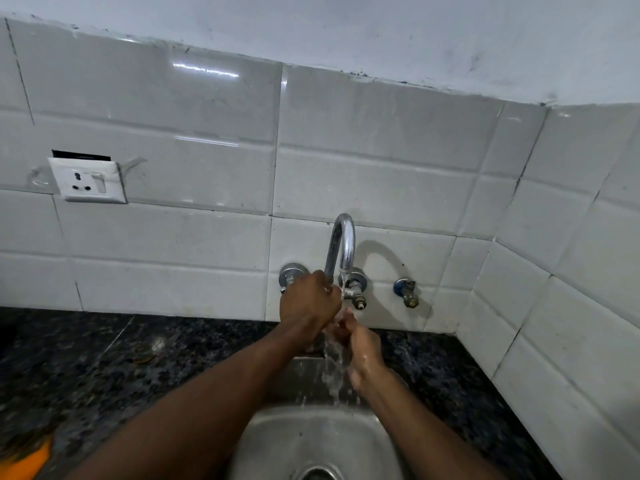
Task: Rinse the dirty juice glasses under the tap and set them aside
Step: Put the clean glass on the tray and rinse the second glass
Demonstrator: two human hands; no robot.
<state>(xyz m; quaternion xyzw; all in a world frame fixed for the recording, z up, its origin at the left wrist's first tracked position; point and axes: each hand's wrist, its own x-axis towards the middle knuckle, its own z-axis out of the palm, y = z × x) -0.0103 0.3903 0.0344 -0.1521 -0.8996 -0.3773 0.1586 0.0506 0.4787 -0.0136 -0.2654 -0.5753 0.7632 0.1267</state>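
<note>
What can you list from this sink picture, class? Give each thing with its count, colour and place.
tap: one, chrome, on the wall above the sink
water: one stream, clear, falling from the spout into the sink
sink: one, steel, bottom centre, set in the counter
counter: one, dark speckled stone, on both sides of the sink
tiles: many, white, on the back and right walls
socket: one, white, on the tiles at left
valve: one, blue and brass, right of the tap
orange thing: one, bottom left corner, too blurred to identify
left hand: grips the tap at its foot
right hand: wet, under the stream; what it holds, if anything, cannot be told
</note>
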